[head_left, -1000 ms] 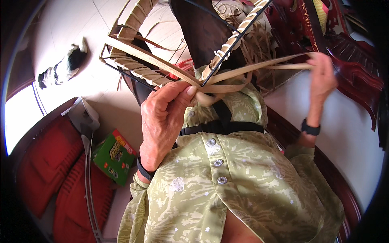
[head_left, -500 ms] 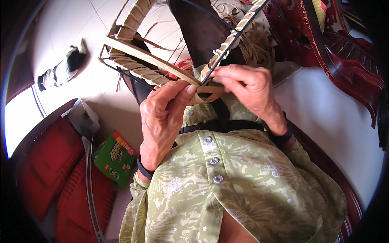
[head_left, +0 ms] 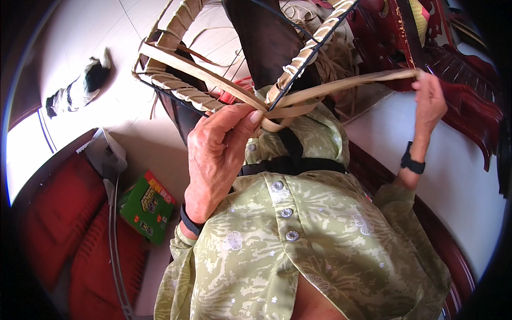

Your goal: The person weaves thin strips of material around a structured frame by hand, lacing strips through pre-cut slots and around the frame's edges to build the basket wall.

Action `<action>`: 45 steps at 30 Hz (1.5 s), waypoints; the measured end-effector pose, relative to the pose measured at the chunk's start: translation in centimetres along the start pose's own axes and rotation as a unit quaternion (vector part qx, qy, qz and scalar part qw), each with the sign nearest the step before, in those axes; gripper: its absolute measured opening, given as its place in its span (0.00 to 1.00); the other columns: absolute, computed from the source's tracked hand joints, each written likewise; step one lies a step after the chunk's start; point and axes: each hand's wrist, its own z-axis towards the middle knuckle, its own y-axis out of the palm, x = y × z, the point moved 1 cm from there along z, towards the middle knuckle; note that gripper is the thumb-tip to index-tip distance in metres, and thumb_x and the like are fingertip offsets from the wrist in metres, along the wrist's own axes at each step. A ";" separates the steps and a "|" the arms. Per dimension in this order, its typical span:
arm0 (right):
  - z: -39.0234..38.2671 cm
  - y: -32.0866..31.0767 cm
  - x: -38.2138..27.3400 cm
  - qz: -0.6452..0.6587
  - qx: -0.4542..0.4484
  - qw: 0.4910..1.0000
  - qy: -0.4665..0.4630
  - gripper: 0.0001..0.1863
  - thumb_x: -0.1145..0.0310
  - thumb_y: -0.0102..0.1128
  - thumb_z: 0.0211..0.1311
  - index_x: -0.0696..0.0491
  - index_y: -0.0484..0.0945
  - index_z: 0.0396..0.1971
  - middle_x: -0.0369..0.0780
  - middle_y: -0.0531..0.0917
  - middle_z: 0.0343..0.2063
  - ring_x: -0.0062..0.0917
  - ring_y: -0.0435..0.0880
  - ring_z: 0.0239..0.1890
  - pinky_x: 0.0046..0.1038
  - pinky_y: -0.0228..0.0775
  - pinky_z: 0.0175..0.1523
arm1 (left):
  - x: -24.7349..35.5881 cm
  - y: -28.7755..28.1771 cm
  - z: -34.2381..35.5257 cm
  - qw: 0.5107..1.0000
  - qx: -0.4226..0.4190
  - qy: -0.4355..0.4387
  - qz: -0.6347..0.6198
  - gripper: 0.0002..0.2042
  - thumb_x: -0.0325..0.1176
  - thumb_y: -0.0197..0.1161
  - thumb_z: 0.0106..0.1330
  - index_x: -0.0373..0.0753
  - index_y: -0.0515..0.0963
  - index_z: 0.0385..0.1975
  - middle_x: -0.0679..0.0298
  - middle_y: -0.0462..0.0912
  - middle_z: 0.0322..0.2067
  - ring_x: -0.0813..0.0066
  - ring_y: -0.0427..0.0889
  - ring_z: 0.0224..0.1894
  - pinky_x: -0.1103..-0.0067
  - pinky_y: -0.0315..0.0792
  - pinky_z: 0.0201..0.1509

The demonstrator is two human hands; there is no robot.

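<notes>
A dark wire frame (head_left: 290, 74) rests over my lap, its sides wrapped in flat tan strips. At its near corner my left hand (head_left: 218, 152) pinches the wrapped strips between thumb and fingers. From that corner a long tan strip (head_left: 352, 85) runs out to the right, nearly straight. Its far end is gripped by my right hand (head_left: 429, 101), raised out to the side. Just right of my left fingertips, a loose loop of strip (head_left: 290, 112) hangs below the corner.
Coiled loose strips (head_left: 338, 69) lie beyond the frame. Carved dark red wooden furniture (head_left: 458, 106) stands at the right. Red cushions (head_left: 69, 224) and a green and red box (head_left: 148, 208) lie at the left. A black and white animal (head_left: 82, 88) lies on the tiled floor.
My right hand has moved from the frame's corner far out to the right, drawing the tan strip out with it. My left hand stays at the corner.
</notes>
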 end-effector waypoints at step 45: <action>5.1 1.0 6.6 -0.231 0.052 0.969 0.074 0.17 0.49 0.52 0.70 0.46 0.83 0.38 0.43 0.86 0.27 0.43 0.84 0.33 0.43 0.73 0.40 | 0.6 -0.4 0.7 0.996 -0.029 0.054 0.069 0.09 0.34 0.70 0.63 0.34 0.83 0.36 0.63 0.83 0.22 0.70 0.79 0.23 0.77 0.71 0.31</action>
